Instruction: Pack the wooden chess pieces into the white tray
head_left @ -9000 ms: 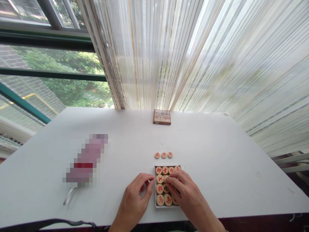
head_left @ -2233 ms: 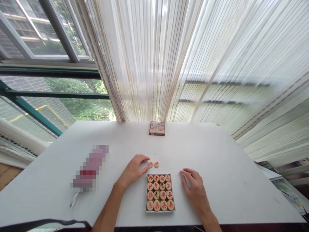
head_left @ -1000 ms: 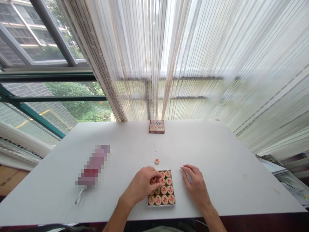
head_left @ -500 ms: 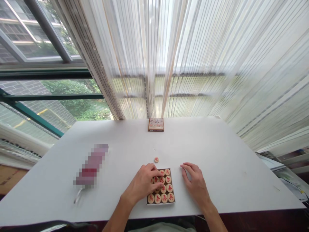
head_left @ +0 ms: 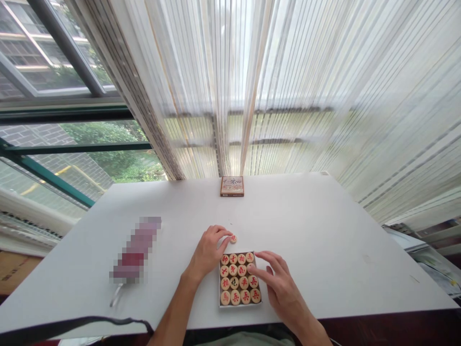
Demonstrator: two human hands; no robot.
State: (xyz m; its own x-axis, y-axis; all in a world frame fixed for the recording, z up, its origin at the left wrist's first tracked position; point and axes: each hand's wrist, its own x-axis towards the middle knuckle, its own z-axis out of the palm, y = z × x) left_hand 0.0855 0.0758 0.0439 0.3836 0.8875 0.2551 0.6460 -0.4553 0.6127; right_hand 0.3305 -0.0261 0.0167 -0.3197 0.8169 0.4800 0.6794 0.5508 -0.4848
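Observation:
A small white box tray [head_left: 219,288] at the near table edge holds several round wooden chess pieces with red and black characters, packed in rows. One loose chess piece [head_left: 234,238] lies on the white table [head_left: 324,240] just beyond the tray. My left hand [head_left: 208,250] reaches past the tray's far left corner, its fingertips pinching at that loose piece. My right hand [head_left: 279,283] hovers over the tray's right side, fingers spread, a fingertip touching a piece in the right column.
A brown box lid [head_left: 232,186] lies at the table's far edge by the striped curtain [head_left: 288,86]. A blurred reddish object [head_left: 135,250] lies left of the hands. A dark strap [head_left: 79,324] crosses the near left edge. Window at left.
My left hand has left the tray and reached forward to the single loose piece. My right hand has moved from the table beside the tray onto the tray's right side.

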